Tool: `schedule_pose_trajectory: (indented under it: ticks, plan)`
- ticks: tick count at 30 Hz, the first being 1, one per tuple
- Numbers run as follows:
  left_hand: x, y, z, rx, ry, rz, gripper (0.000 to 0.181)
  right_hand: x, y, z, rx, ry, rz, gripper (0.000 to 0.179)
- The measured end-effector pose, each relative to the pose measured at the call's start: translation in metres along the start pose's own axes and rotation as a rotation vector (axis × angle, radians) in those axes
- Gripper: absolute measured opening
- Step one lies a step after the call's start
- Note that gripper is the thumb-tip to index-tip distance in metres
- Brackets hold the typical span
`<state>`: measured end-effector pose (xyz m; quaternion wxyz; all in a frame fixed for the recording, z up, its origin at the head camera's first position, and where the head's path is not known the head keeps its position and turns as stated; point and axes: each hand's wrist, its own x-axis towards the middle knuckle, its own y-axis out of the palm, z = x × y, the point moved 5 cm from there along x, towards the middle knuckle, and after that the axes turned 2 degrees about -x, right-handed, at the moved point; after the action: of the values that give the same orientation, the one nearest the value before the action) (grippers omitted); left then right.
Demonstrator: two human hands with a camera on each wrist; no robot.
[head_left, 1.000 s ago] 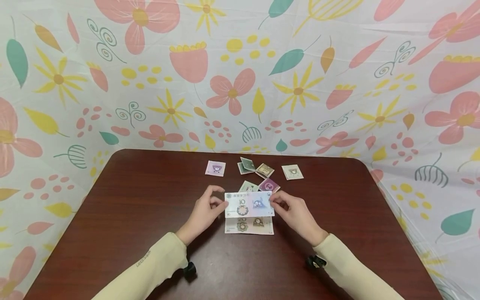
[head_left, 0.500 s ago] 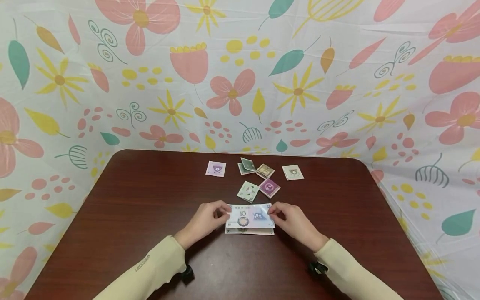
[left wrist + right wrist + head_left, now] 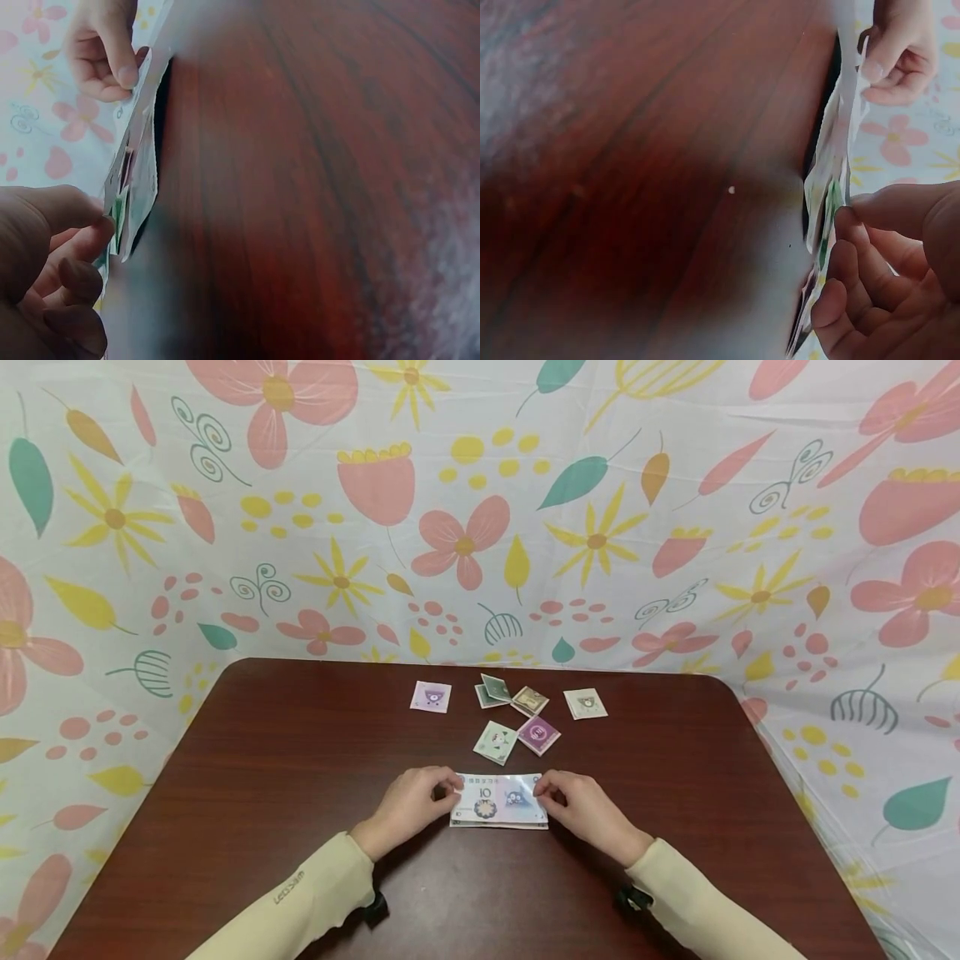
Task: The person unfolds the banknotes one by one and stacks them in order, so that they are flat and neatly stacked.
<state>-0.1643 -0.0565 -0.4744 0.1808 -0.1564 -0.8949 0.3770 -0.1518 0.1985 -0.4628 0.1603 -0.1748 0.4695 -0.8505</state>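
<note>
1. Pale blue-and-pink paper banknote printed with a 10 [image 3: 498,799] is sitting at lower centre of the head view, right over another white-edged paper note [image 3: 501,826] that's barely peeking out along the bottom.
2. Left hand [image 3: 411,797] is pinching the 10 near its upper left corner, and right hand [image 3: 588,810] is pinching it near the upper right, so both grips are clamped on that note.
3. What's just changed: the 10 is sitting lower than a second ago, when the 20 underneath was showing a wide strip. Now it's covering nearly all of it, so I'd say the lining-up is almost there, just not flush.
4. Paper edges are bowing in both wrist views, so I can't tell how fully the two are touching.
5. Further up the dark red-brown wooden table [image 3: 285,777], pale green folded paper square [image 3: 496,742] and deep purple folded paper square [image 3: 539,735] are lying nearest, untouched.
</note>
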Motion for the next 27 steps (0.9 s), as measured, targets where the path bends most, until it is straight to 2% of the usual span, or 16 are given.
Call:
schedule_pose_trajectory:
  ticks: [12,27]
  plan:
    - [-0.0026,0.0033,0.0002,0.068,0.02,-0.001,0.011,0.001,0.0058,-0.0032,-0.033,0.024,0.031,0.013]
    - [-0.0038,0.0094,0.0033,0.115,0.0,0.039,0.011,0.0017,0.0092,-0.0051,-0.036,0.045,0.082,0.011]
